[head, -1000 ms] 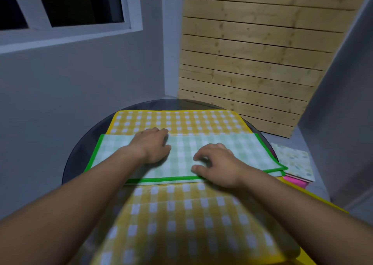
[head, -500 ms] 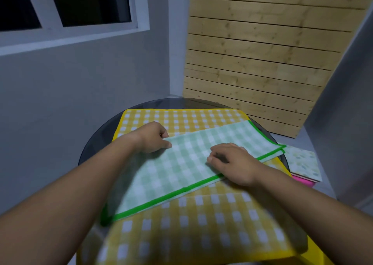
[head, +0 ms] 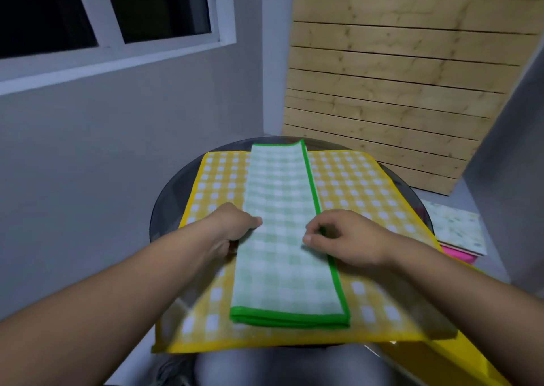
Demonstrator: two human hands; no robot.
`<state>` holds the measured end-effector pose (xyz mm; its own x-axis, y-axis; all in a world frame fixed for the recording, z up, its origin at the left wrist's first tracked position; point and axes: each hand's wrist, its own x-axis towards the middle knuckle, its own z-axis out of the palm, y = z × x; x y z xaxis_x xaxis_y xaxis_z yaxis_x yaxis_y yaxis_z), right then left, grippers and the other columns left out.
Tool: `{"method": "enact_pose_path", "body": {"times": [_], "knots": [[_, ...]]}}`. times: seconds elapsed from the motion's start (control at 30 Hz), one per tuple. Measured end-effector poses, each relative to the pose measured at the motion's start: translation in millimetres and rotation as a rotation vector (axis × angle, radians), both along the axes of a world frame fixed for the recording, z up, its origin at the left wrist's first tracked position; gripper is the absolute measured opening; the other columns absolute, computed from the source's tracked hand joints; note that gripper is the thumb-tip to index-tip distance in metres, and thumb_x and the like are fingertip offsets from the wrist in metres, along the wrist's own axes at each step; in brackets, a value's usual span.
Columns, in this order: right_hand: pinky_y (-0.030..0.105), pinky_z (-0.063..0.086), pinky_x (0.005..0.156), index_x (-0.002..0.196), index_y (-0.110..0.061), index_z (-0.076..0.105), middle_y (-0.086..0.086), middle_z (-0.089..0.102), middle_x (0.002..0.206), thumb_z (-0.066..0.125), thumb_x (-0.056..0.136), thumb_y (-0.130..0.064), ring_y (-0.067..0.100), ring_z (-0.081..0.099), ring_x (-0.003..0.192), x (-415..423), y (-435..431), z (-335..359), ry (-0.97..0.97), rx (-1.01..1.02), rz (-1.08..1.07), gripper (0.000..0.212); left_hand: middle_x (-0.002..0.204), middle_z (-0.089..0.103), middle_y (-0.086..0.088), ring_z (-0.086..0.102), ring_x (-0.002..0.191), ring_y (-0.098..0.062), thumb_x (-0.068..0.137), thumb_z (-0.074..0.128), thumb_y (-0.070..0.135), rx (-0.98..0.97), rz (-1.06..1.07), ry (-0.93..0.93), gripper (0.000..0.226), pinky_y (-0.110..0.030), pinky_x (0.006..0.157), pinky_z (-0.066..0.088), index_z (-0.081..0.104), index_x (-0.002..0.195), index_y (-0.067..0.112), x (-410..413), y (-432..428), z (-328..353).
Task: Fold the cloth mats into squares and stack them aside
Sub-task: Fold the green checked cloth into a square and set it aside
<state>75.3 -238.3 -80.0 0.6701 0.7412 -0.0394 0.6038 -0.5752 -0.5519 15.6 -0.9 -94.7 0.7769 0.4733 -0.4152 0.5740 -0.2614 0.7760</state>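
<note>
A green-edged checked cloth mat (head: pixel 282 238), folded into a long strip, lies lengthwise away from me on top of a spread yellow checked mat (head: pixel 359 191). My left hand (head: pixel 235 226) grips the strip's left edge about midway, thumb on top and fingers tucked under the fabric. My right hand (head: pixel 344 238) pinches the strip's right green border at the same height, fingers curled. The near end of the strip shows several stacked green hems.
The mats cover a round dark glass table (head: pixel 170 203) in a corner below a window. To the right, lower down, a floral-patterned cloth (head: pixel 456 226) lies on something pink (head: pixel 459 256). A slatted wooden panel (head: pixel 397 76) leans behind the table.
The green strip has been turned from lying crosswise to pointing straight away from me. Both hands moved with it and now hold its two long sides.
</note>
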Motion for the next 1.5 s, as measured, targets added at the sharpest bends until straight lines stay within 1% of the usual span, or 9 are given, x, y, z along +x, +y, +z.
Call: {"method": "enact_pose_path", "body": {"times": [0.07,0.13,0.23,0.37,0.53,0.73,1.0,1.37,1.5], "knots": [[0.028,0.049,0.092,0.094,-0.030,0.070,-0.015,0.068,0.104,0.063,0.083,-0.056,-0.001,0.060,0.099,-6.0,-6.4,-2.6,-0.001,-0.048,0.045,0.029,0.091,0.063,-0.007,0.058,0.078,-0.022,0.086,0.074,0.037,0.349,-0.224,0.058,0.037,-0.031,0.061,0.046,0.053,0.096,0.008,-13.1,-4.9,8.8],[0.029,0.042,0.105,0.099,-0.034,0.068,-0.017,0.061,0.127,0.065,0.079,-0.061,0.002,0.052,0.120,-10.2,-14.1,-5.1,-0.022,-0.105,0.071,0.034,0.098,0.057,0.001,0.055,0.088,-0.022,0.084,0.072,0.045,0.641,-0.364,0.104,0.045,-0.032,0.060,0.039,0.045,0.104,0.015,-28.5,-9.2,16.7],[0.028,0.031,0.114,0.106,-0.036,0.066,-0.014,0.047,0.145,0.072,0.076,-0.059,0.001,0.039,0.135,-18.8,-22.9,-6.5,-0.014,-0.126,0.086,0.039,0.105,0.052,0.001,0.055,0.095,-0.024,0.081,0.074,0.047,0.867,-0.450,0.003,0.049,-0.035,0.070,0.044,0.045,0.110,0.020,-47.7,-11.8,21.7],[0.021,0.030,0.111,0.100,-0.037,0.066,-0.018,0.050,0.138,0.079,0.069,-0.058,-0.005,0.037,0.131,-40.7,-25.9,-4.6,-0.042,-0.063,0.159,0.039,0.096,0.057,0.005,0.056,0.090,-0.013,0.079,0.079,0.040,0.619,-0.772,-0.338,0.026,-0.032,0.082,0.048,0.065,0.094,0.025,-65.5,-16.7,19.3],[0.019,0.029,0.109,0.094,-0.035,0.064,-0.019,0.045,0.139,0.081,0.070,-0.052,-0.002,0.034,0.130,-66.9,-29.7,-11.4,-0.092,-0.087,0.252,0.034,0.098,0.056,0.012,0.053,0.099,-0.007,0.069,0.081,0.058,0.515,-0.987,-0.375,0.036,-0.030,0.091,0.045,0.068,0.090,0.031,-88.5,-29.5,-4.6],[0.026,0.030,0.111,0.096,-0.038,0.057,-0.018,0.037,0.145,0.078,0.069,-0.057,0.001,0.028,0.135,-74.8,-35.3,-22.8,-0.110,-0.080,0.280,0.039,0.108,0.048,0.018,0.045,0.111,-0.006,0.062,0.079,0.064,0.543,-0.981,-0.412,0.048,-0.030,0.101,0.038,0.064,0.098,0.036,-100.4,-27.7,-15.0],[0.028,0.026,0.114,0.097,-0.039,0.054,-0.019,0.035,0.145,0.077,0.071,-0.054,-0.001,0.024,0.135,-79.5,-35.5,-23.4,-0.098,-0.069,0.276,0.038,0.111,0.046,0.020,0.040,0.115,-0.002,0.063,0.083,0.059,0.530,-0.998,-0.382,0.046,-0.034,0.107,0.031,0.062,0.099,0.038,-99.3,-31.9,-15.6],[0.029,0.032,0.110,0.096,-0.035,0.057,-0.015,0.042,0.142,0.075,0.076,-0.051,0.002,0.031,0.134,-78.6,-36.5,-24.6,-0.149,-0.043,0.295,0.031,0.108,0.052,0.019,0.049,0.112,-0.004,0.065,0.076,0.059,0.487,-0.993,-0.401,0.039,-0.039,0.104,0.038,0.067,0.096,0.038,-98.1,-32.9,-13.8],[0.029,0.035,0.107,0.095,-0.031,0.058,-0.013,0.047,0.138,0.071,0.077,-0.050,0.003,0.035,0.132,-80.4,-36.7,-24.5,-0.182,-0.020,0.311,0.030,0.107,0.057,0.016,0.053,0.110,-0.006,0.069,0.079,0.051,0.466,-0.982,-0.425,0.030,-0.038,0.100,0.042,0.068,0.092,0.034,-96.6,-33.0,-11.0]]}}
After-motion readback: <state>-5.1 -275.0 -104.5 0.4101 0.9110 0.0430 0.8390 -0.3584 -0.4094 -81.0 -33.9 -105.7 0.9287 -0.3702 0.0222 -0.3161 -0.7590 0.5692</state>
